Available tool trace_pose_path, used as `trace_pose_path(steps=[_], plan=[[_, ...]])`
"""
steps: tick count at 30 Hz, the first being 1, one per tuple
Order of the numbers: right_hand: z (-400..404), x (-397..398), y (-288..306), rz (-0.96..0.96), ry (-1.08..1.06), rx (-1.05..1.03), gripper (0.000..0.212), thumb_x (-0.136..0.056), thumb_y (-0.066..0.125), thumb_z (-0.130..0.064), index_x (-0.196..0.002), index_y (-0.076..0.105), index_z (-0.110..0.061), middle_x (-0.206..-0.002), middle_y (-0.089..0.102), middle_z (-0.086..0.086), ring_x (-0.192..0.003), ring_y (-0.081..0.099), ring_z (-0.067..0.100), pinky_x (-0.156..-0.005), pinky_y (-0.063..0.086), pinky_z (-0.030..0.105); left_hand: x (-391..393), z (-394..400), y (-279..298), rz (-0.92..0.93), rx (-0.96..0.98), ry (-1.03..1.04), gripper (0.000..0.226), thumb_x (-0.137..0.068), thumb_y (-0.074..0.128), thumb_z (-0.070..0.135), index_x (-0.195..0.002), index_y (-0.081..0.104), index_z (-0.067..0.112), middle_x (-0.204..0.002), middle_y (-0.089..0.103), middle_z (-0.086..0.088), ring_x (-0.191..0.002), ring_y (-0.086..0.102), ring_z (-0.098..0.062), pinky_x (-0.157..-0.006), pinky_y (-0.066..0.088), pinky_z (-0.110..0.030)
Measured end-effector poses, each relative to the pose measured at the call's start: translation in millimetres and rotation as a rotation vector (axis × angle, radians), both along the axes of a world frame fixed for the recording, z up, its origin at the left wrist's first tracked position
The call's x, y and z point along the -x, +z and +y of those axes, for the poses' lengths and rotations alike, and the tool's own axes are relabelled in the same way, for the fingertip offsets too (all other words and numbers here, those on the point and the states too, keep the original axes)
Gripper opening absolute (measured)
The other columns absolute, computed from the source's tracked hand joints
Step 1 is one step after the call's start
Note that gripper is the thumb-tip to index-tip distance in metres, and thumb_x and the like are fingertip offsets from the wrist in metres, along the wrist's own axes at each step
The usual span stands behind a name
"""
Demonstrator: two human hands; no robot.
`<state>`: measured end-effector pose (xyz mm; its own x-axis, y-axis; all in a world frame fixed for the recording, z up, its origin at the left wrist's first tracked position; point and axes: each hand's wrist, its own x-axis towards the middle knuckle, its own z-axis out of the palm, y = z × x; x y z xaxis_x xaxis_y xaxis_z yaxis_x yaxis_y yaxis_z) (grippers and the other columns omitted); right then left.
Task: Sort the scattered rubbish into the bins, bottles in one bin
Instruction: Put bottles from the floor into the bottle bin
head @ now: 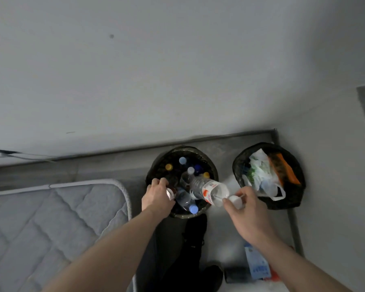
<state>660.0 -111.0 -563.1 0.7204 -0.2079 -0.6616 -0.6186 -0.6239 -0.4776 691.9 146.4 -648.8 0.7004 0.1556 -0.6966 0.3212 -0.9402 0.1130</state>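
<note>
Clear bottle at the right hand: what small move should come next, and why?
Probably release it. The right hand pinches the capped end of the clear bottle, whose body already lies over the bottle-filled bin. Letting go should drop it in. The left hand holds a small capped item at the rim.

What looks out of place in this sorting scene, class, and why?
The clear bottle lies tilted across the rim of the bottle bin, not down inside it. The right hand holds its cap end. On the floor near the right forearm, a blue packet lies unsorted.
</note>
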Motion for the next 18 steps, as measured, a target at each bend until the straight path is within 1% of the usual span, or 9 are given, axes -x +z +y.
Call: trace_pose_path(steps=[3,5,7,8,10,13,16,18], plan=[[9,-14,-1,-0.017,0.045,0.013,0.029,-0.087,0.069,-0.045,-0.094,0.047,-0.029,-0.078,0.062,-0.008,-0.069,0.059,0.009,-0.058,0.049,0.034,-9,2,-3,0.039,0.059,0.046,0.067,-0.077,0.079,0.047,-0.132,0.048,0.026,-0.132,0.045,0.002,-0.118,0.053,-0.023,-0.09,0.052,-0.039],[16,-22,-3,-0.018,0.073,0.027,0.03,-0.088,0.069,-0.044,-0.096,0.047,-0.027,-0.078,0.06,-0.01,-0.069,0.057,0.006,-0.058,0.047,0.032,-17,7,3,0.028,0.082,0.062,0.064,-0.078,0.076,0.049,-0.132,0.05,0.027,-0.132,0.046,0.002,-0.115,0.056,-0.024,-0.088,0.052,-0.039],[23,-28,-7,0.012,0.102,0.038,0.03,-0.088,0.067,-0.046,-0.096,0.045,-0.028,-0.08,0.06,-0.011,-0.069,0.058,0.006,-0.058,0.048,0.033,-29,15,14,-0.028,0.093,0.038,0.057,-0.08,0.073,0.045,-0.131,0.052,0.029,-0.133,0.047,0.003,-0.115,0.056,-0.024,-0.089,0.052,-0.04],[28,-31,-9,0.036,0.124,0.05,0.03,-0.088,0.066,-0.048,-0.096,0.044,-0.028,-0.081,0.061,-0.011,-0.068,0.058,0.006,-0.055,0.046,0.031,-37,20,20,-0.069,0.099,0.021,0.054,-0.08,0.071,0.04,-0.13,0.053,0.03,-0.133,0.048,0.004,-0.116,0.056,-0.024,-0.091,0.052,-0.04],[38,-34,-14,0.081,0.171,0.082,0.031,-0.089,0.062,-0.051,-0.098,0.042,-0.029,-0.082,0.06,-0.011,-0.065,0.054,0.004,-0.049,0.037,0.026,-52,35,33,-0.15,0.098,-0.037,0.05,-0.078,0.068,0.034,-0.126,0.056,0.031,-0.13,0.05,0.005,-0.115,0.056,-0.024,-0.094,0.051,-0.041],[56,-39,-21,0.124,0.2,0.089,0.028,-0.091,0.058,-0.048,-0.1,0.041,-0.028,-0.079,0.06,-0.009,-0.062,0.054,0.007,-0.047,0.033,0.027,-66,66,41,-0.209,-0.016,-0.203,0.047,-0.079,0.064,0.036,-0.125,0.058,0.031,-0.132,0.052,0.003,-0.121,0.052,-0.024,-0.103,0.041,-0.042],[72,-44,-27,0.139,0.244,0.098,0.028,-0.093,0.054,-0.047,-0.103,0.037,-0.028,-0.085,0.061,-0.006,-0.066,0.054,0.015,-0.051,0.034,0.031,-60,98,36,-0.168,-0.135,-0.222,0.05,-0.082,0.06,0.051,-0.128,0.058,0.031,-0.135,0.052,0.002,-0.126,0.049,-0.025,-0.109,0.033,-0.044],[81,-46,-29,0.126,0.232,0.101,0.028,-0.094,0.054,-0.046,-0.106,0.035,-0.028,-0.082,0.057,-0.007,-0.068,0.054,0.018,-0.059,0.037,0.032,-47,112,31,-0.135,-0.204,-0.226,0.054,-0.084,0.052,0.062,-0.13,0.058,0.033,-0.136,0.053,0.003,-0.127,0.049,-0.024,-0.112,0.03,-0.043]])
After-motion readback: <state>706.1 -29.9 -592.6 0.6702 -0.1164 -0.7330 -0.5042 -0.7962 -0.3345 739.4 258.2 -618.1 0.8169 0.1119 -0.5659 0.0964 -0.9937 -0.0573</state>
